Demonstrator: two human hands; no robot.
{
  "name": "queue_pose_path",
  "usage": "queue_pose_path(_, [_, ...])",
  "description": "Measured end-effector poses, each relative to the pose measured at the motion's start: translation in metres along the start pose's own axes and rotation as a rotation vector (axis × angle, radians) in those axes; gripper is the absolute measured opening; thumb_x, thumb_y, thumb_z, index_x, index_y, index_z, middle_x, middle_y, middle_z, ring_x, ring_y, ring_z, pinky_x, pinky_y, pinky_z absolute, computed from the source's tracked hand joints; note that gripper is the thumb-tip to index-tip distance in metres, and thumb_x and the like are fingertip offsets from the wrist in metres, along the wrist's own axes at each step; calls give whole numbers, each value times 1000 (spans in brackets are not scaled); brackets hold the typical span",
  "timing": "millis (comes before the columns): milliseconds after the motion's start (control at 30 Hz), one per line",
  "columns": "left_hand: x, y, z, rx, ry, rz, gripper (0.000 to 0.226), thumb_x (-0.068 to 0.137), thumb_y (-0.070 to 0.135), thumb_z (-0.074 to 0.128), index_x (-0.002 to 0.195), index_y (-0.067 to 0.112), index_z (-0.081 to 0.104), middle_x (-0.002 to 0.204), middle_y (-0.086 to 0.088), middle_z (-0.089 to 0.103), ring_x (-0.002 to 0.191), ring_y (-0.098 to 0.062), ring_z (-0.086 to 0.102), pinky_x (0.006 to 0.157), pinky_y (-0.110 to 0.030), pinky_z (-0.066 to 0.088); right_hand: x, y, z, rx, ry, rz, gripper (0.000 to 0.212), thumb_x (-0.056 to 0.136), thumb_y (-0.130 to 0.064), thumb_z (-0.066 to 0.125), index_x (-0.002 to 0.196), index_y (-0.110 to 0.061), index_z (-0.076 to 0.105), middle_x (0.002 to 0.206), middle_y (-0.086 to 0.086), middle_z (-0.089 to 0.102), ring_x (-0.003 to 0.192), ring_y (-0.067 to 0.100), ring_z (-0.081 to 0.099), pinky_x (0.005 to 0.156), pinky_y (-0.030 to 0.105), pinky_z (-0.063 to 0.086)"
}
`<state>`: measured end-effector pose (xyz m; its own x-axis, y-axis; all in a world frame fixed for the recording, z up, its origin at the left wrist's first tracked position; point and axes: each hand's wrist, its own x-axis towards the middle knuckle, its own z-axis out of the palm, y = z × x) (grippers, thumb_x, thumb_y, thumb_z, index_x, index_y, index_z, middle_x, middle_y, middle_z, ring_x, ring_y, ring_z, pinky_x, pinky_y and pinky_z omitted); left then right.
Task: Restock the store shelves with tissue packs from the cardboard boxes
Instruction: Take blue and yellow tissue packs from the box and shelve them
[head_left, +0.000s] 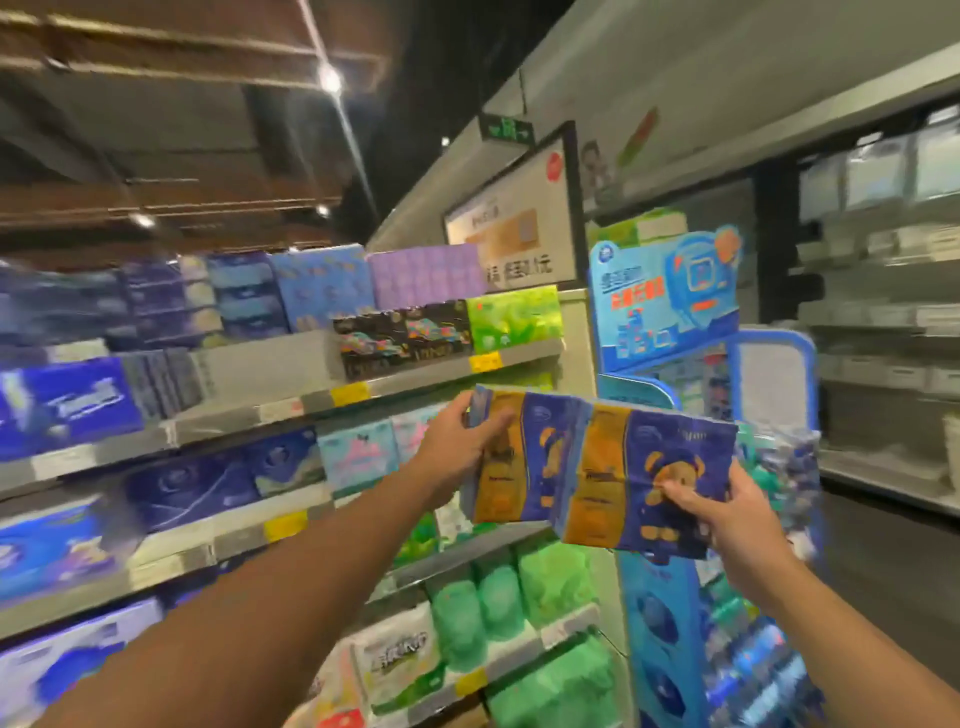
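The left hand (457, 447) grips the nine-o'clock end of a blue-and-gold tissue pack (602, 467), fingers curled over its upper corner. The right hand (727, 512) pinches the three-o'clock end, thumb on the bear print. The pack hangs in the air between them, its long axis running from about ten o'clock down to four o'clock, so the left end rides higher and nearer the shelves (311, 400). An open stretch of shelf (260, 364) lies at about ten o'clock from the left hand, beside the dark packs (405, 338). Judging by this, the left hand leads any placement there.
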<state>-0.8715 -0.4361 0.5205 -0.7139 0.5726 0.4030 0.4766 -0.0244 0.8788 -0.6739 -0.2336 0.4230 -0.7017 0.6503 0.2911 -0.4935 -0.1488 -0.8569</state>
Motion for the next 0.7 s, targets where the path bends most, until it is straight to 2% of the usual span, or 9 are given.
queue_pose_path(67, [10,-15,-65,55,117,-22,31,86,38,72,100,12,62,89,-4,66,72,-9,61,66,-30,52,28,26,52,-9,-71,-9,45,69,-1,76,112,-5,61,100,20,74,72,31,72,60,63,57])
queue_pose_path(100, [14,-22,-96,94,178,-32,43,79,52,74,102,17,64,96,-2,69,83,-12,65,76,-36,55,41,38,80,-21,-112,-11,50,66,-4,79,113,-5,61,102,22,73,75,33,72,62,65,57])
queue_pose_path(167, [26,-39,-151,121,304,-54,71,60,74,76,109,23,65,110,-6,71,102,-24,68,90,-48,55,69,59,129,-11,-173,-18,49,64,-3,76,110,-3,60,90,13,76,68,28,72,53,51,59])
queue_pose_path(233, [37,-56,-201,127,398,-56,78,54,76,77,109,23,65,112,-11,71,104,-30,68,88,-54,55,95,76,174,10,-222,-34,45,68,2,73,110,-3,58,81,6,76,61,20,72,46,37,57])
queue_pose_path(333, [44,-59,-257,151,530,-77,104,51,80,77,132,19,51,129,-10,64,111,-30,65,88,-52,56,143,106,231,37,-306,-30,38,77,11,71,106,-9,57,82,4,76,62,16,73,45,31,56])
queue_pose_path(467, [57,-43,-313,240,704,-55,88,53,80,73,122,27,58,115,-3,70,101,-24,68,83,-49,59,203,141,305,44,-377,-10,46,71,-3,81,111,-7,60,104,16,73,80,27,74,56,41,60])
queue_pose_path(600, [85,-37,-362,308,798,-6,43,82,54,70,113,26,61,109,-4,70,97,-23,68,81,-46,59,253,163,374,39,-408,-10,43,72,-8,85,105,-19,61,108,16,71,88,36,72,64,59,59])
queue_pose_path(633, [90,-40,-376,325,824,-7,47,82,55,69,118,25,60,113,-4,69,100,-22,67,82,-45,59,264,169,389,5,-394,-33,46,68,-17,89,104,-24,61,110,13,71,93,36,71,69,59,59])
queue_pose_path(700, [101,-49,-402,334,839,-10,76,69,71,70,129,26,54,125,-3,65,109,-22,65,86,-45,58,277,176,416,-78,-358,-104,51,66,-23,92,104,-27,59,107,5,70,96,29,70,81,56,57])
